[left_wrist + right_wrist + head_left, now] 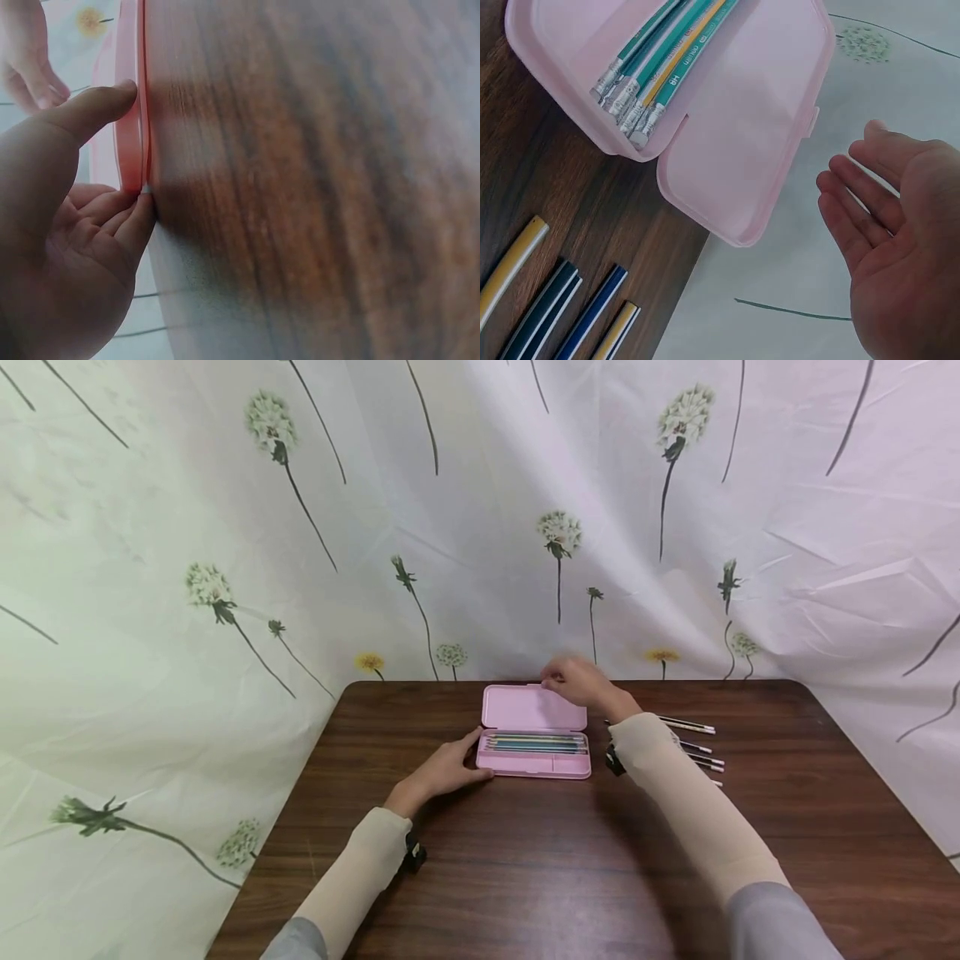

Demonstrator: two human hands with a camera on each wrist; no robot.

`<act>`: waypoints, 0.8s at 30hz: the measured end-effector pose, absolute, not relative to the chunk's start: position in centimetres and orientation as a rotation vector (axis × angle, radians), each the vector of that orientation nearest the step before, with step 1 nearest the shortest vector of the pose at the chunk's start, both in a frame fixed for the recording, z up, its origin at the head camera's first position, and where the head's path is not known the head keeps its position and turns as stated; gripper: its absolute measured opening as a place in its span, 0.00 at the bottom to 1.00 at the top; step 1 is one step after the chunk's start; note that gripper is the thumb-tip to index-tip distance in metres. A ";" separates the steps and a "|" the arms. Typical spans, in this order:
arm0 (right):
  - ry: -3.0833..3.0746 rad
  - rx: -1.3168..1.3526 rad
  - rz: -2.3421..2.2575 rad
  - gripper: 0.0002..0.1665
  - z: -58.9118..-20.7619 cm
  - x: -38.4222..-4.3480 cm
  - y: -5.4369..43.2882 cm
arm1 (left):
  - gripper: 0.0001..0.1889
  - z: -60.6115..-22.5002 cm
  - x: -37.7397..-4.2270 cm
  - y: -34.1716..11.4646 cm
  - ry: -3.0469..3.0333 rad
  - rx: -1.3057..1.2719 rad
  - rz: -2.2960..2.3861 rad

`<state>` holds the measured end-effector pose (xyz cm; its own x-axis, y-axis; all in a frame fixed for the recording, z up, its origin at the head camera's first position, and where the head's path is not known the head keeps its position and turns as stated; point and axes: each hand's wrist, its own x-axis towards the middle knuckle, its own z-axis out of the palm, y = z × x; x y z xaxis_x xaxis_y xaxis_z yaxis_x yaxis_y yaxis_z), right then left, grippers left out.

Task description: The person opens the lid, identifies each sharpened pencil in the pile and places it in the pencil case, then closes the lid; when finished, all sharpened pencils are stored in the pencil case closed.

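A pink pencil case (517, 765) lies on the table with its lid (534, 708) swung back toward the wall cloth. Green and yellow pencils (684, 60) with metal ferrules lie side by side in its rear compartment. My left hand (450, 767) holds the case's left end, thumb at the near corner and fingers at the far side; in the left wrist view the thumb presses the pink wall. Above the lid's back edge is my right hand (579, 683). In the right wrist view its fingers are loosely bent, apart from the lid, with nothing in them.
Several loose striped pencils (693, 725) lie right of the case, partly hidden behind my right forearm. The brown wooden table (495, 877) meets a white cloth (480, 543) with a dandelion print at its back edge.
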<state>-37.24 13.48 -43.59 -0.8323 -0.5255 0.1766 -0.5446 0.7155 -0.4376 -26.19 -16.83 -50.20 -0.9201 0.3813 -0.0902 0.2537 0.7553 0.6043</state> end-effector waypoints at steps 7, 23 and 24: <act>-2.987 0.875 0.714 0.22 -43.9 -37.4 12.8 | 0.50 -50.5 -26.4 -16.9 2.744 0.513 0.899; -3.013 0.896 0.715 0.21 -43.9 -37.2 12.0 | 0.54 -53.3 -28.6 -18.0 2.746 0.614 0.916; -3.011 0.895 0.697 0.20 -43.9 -37.1 11.9 | 0.54 -52.9 -28.3 -17.9 2.742 0.610 0.918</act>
<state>-37.14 11.92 -43.86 -0.8426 -0.5363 0.0492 -0.5035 0.7518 -0.4257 -28.30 -17.90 -52.86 -0.8982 0.4372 -0.0451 0.3217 0.7241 0.6101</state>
